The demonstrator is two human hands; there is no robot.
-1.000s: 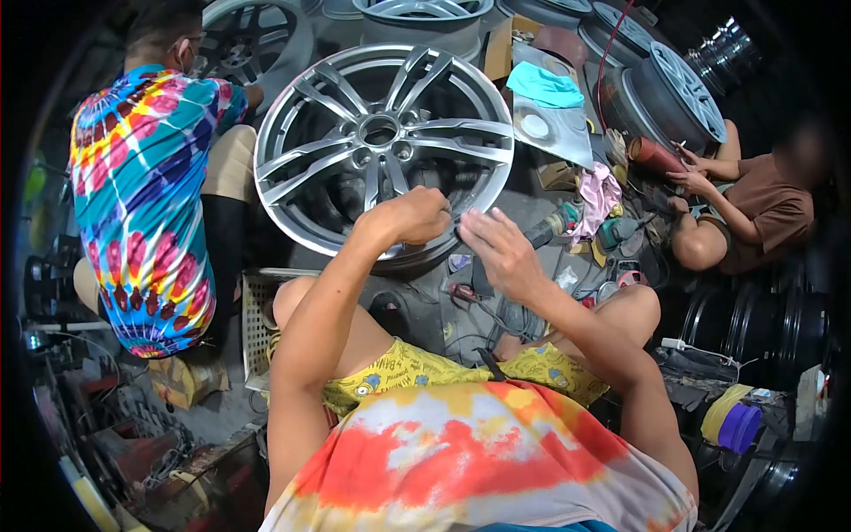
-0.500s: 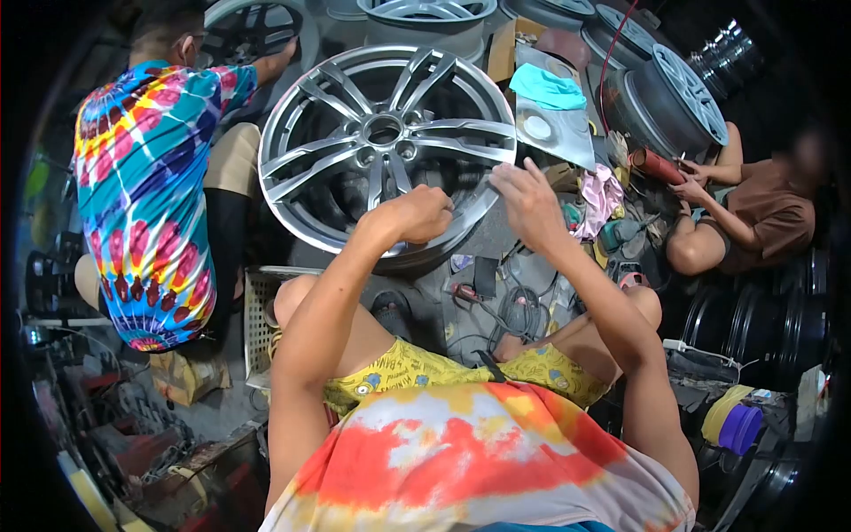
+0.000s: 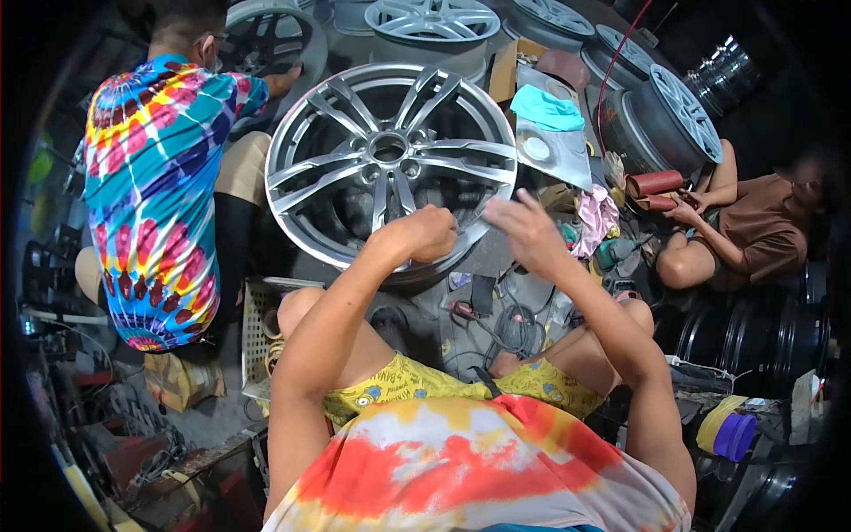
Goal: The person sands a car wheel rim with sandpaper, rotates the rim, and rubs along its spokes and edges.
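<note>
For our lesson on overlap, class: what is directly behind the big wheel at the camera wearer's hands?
Another grey wheel, its spoked face and part of its side showing. The big wheel covers its lower near edge, hiding what it rests on.

Small dark letters run across the seated person's yellow, blue-printed cloth shorts (image 3: 390, 383); over the left thigh I can make out "BANAN", the word's end lost to me, while the other printed words are too small to read.
</note>
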